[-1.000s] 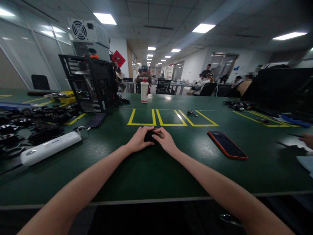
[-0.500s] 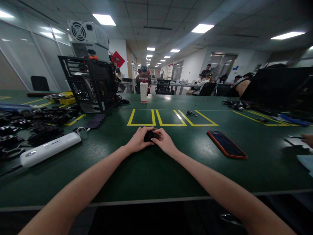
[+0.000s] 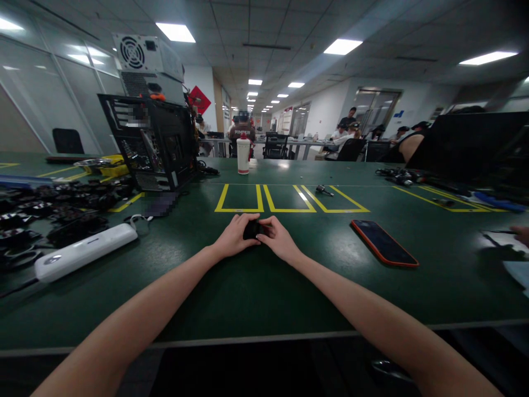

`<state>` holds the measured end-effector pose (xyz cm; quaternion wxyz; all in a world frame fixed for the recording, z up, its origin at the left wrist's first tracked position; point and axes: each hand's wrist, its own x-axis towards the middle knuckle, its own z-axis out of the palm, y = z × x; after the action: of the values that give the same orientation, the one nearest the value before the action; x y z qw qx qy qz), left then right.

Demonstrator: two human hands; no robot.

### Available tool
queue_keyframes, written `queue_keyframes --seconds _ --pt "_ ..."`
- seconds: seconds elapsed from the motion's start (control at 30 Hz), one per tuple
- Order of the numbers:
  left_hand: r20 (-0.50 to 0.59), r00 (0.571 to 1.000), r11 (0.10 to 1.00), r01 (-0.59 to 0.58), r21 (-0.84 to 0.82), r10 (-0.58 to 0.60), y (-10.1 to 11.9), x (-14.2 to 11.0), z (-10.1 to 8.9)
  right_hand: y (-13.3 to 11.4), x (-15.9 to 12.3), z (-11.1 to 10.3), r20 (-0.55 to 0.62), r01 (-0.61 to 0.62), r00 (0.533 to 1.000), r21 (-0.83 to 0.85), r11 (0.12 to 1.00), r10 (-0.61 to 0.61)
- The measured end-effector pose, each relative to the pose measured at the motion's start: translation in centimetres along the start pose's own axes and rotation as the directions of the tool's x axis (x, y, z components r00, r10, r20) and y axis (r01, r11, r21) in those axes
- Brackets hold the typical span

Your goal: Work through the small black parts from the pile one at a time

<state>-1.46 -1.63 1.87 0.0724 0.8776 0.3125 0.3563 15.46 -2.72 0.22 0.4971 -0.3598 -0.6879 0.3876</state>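
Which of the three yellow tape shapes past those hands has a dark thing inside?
The rightmost yellow tape outline of the three, nearest the orange-edged black phone: only it has the small dark part inside.

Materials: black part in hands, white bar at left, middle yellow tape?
Black part: perhaps plastic, uniformly dark; left hand and right hand cover much, so finish is unclear.
White bar: probably molded plastic, semi-gloss, judging by rounded ends and soft sheen.
Yellow tape: likely plastic film, glossy; one strip catches bright glare.
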Motion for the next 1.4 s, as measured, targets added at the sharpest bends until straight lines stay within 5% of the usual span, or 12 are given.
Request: queue_keyframes --seconds 1.4 --pt "-0.003 1.0 1.0 -0.021 -0.015 0.021 -0.06 0.02 -0.03 -0.48 -0.1 -0.09 -0.033 0.033 0.999 -0.014 0.999 -0.033"
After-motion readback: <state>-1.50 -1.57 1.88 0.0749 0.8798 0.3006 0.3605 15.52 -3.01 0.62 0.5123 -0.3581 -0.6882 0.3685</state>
